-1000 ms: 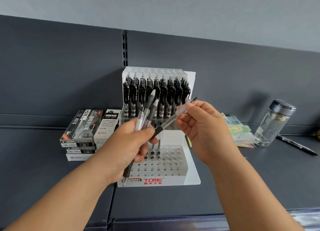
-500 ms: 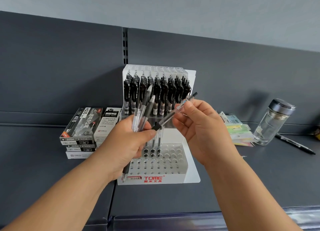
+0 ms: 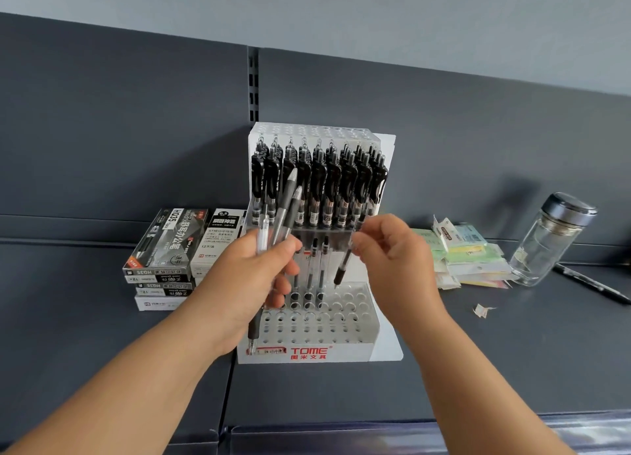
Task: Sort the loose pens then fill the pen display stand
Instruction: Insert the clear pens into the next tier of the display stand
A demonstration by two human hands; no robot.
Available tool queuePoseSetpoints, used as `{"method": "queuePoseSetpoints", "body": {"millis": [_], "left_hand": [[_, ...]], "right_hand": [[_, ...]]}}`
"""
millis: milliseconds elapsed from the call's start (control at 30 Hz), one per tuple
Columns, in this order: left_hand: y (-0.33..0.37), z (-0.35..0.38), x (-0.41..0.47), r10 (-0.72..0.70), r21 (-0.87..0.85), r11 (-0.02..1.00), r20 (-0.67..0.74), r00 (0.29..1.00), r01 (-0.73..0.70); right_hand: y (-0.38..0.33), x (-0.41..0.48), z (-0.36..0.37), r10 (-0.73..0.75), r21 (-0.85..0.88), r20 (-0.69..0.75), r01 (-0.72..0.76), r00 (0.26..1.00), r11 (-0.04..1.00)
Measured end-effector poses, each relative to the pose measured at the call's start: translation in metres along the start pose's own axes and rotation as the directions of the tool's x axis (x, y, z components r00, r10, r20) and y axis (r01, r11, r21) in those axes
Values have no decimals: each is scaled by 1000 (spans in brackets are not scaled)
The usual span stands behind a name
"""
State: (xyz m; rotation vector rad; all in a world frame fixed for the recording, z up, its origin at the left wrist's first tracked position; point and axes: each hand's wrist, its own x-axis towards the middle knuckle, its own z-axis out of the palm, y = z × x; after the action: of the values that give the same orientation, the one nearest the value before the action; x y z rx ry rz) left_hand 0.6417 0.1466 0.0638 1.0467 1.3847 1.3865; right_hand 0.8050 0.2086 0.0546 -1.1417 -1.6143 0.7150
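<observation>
The pen display stand (image 3: 345, 350) sits on a dark grey shelf (image 3: 512, 352), its back to the rear panel. Its upper tier is packed with upright black-clipped pens (image 3: 321, 184), while the lower tier is a block of round holes in which only three pens (image 3: 309, 273) stand, at the back left

The left hand (image 3: 246, 283) is closed around a bundle of loose pens (image 3: 285, 208), held in front of the stand's left side. Their upper ends fan up across the filled upper row, and one tip pokes out below the hand near the stand's front left corner

The right hand (image 3: 392, 260) pinches the top end of a single pen (image 3: 342, 270) between thumb and fingertips. This pen hangs tip down, leaning a little, with its black grip low and its tip just above the holes of the lower tier, just to the right of the three standing pens (whether the tip has entered a hole cannot be told)

Left of the stand lies a stack of pen boxes (image 3: 167, 246). To the right are a pile of pale paper packets (image 3: 467, 260), a glass bottle (image 3: 549, 239) with a dark lid, a black pen (image 3: 594, 283) lying flat, and a small paper scrap (image 3: 483, 310)
</observation>
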Motion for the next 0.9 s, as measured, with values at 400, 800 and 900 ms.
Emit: {"method": "queuePoseSetpoints", "body": {"millis": [400, 800, 900], "left_hand": [[0, -4, 1, 39, 54, 998, 77, 996, -43], [6, 8, 0, 10, 91, 995, 240, 971, -33], [8, 6, 1, 24, 69, 997, 202, 979, -38]], "right_hand": [[21, -3, 12, 112, -247, 109, -82, 988, 966], [-40, -1, -6, 124, 413, 202, -199, 971, 889], [-33, 5, -18, 233, 588, 112, -253, 966, 768]]}}
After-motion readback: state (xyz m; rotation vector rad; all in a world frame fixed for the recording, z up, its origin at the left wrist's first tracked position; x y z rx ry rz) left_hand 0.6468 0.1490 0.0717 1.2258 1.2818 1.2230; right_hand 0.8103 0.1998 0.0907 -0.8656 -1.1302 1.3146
